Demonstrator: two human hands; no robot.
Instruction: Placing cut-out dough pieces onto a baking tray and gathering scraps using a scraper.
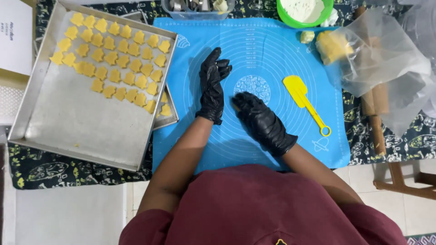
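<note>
The tray [86,122] at the worktop's left edge is roughly half filled: several slanting rows of yellow cut-out shapes [113,59] cover its far part, while the near part shows bare lining. A second tray's corner [167,111] sticks out from under it at the mat's left edge, with a couple more shapes on it. So a good share of the cutting looks done, and room remains. More dough is left: a yellow lump [334,45] sits in a clear bag [386,63] at the mat's far right corner, with a small pale piece [307,36] just beside it.

Both gloved hands are over the middle of the blue mat [281,149]. The left hand [212,86] stands on edge, fingers stretched flat and pointing to the far edge, its grip open with nothing clearly in it. The right hand [259,118] lies close beside it, fingers curled down toward the mat; whether a bit of dough is pinched under them I cannot tell.

The yellow scraper [304,102] lies flat on the mat to the right of the hands, apart from them. Its long axis runs diagonally, blade toward the far left, ring end toward the near right corner. A green bowl [324,16] of flour sits at the far edge, and a rolling pin [377,113] lies off the mat's right edge.
</note>
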